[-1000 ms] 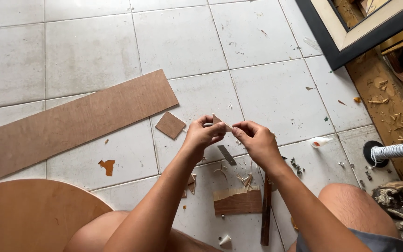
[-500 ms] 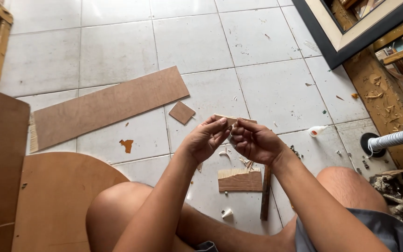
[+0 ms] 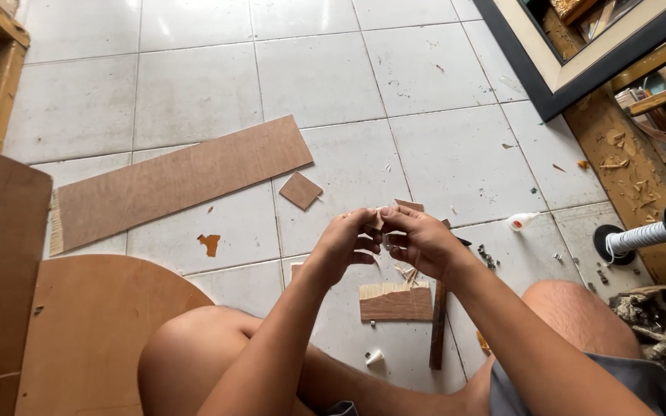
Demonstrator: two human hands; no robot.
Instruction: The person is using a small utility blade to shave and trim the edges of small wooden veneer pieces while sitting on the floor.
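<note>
The left hand (image 3: 344, 245) and the right hand (image 3: 418, 240) are meeting above the tiled floor (image 3: 194, 92), both pinching a small thin wood piece (image 3: 408, 206) between their fingertips; how much of it the fingers are hiding is hard to tell. Directly below them a rectangular wood offcut (image 3: 395, 302) is lying flat beside a dark narrow stick (image 3: 438, 325). A long veneer strip (image 3: 179, 181) and a small square chip (image 3: 301, 190) are resting farther out, and a small glue bottle (image 3: 521, 222) is lying to the right.
</note>
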